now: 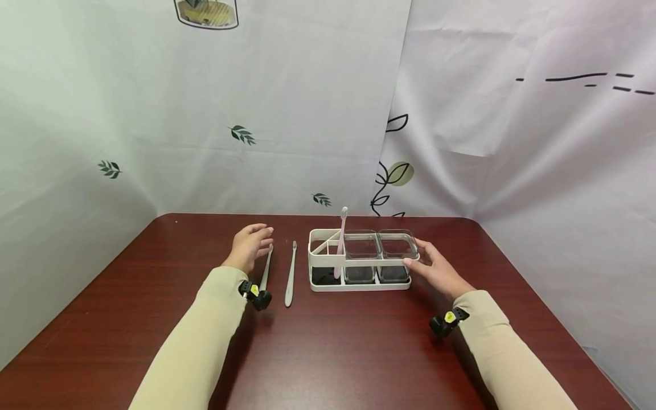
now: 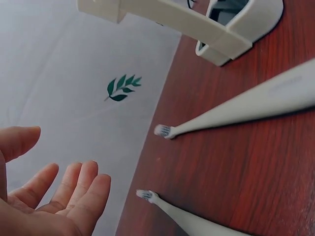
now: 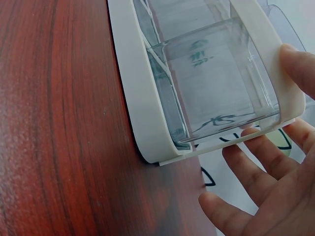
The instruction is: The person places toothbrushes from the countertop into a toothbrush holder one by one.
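A white toothbrush holder [image 1: 364, 262] stands on the table, with two clear cups [image 1: 361, 246] side by side in its frame and a pink toothbrush [image 1: 341, 234] upright in a left slot. My right hand [image 1: 438, 272] grips the holder's right end, thumb [image 3: 298, 69] on the upper rim and fingers around the end. To the left lie two pale toothbrushes; one [image 1: 290, 279] is nearer the holder, the other [image 1: 266, 270] partly hidden by my left wrist. My left hand [image 1: 249, 247] is raised beside that one's head, palm showing, fingers loosely bent, holding nothing.
The dark red wooden table [image 1: 338, 353] reaches back to a white curtain [image 1: 307, 114] printed with leaves, which also hangs along both sides. Each wrist carries a small black camera [image 1: 256, 296].
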The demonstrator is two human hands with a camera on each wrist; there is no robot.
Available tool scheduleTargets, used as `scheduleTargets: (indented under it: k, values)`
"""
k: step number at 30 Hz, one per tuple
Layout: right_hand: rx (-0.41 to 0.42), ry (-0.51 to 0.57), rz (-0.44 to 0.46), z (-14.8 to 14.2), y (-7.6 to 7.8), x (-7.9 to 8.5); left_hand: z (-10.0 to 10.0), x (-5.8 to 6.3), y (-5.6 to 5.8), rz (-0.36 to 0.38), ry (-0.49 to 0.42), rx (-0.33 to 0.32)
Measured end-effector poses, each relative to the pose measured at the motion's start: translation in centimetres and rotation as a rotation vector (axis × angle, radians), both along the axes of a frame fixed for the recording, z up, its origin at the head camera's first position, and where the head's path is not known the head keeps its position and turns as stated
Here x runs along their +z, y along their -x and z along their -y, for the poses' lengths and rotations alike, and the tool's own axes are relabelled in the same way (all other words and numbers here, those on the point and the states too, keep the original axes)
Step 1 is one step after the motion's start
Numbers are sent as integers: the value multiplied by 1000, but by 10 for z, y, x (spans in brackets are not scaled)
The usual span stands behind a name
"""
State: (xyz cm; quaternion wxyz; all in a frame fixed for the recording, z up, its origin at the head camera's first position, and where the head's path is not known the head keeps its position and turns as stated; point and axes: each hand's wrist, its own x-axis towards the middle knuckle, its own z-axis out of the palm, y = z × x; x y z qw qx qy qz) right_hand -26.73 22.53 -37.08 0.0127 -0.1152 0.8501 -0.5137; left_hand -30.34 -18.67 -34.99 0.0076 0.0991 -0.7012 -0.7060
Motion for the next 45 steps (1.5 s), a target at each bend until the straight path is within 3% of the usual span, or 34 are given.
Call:
scheduleTargets:
  k: [12,19,25,34,45]
  values:
    - [-2,4,5,0,1,0,2,-10,7,59,103,14]
    - [0,-6,-7,0,1,0,3,-15,9,80,209,17]
    - [-5,-13,-4,0,1,0,4,-21,11,111,280,-9]
    - [-1,-7,-1,1,2,0,7,-24,12,130,320,-68]
    - [-4,-8,2,1,1,1,5,-25,14,153,398,-71]
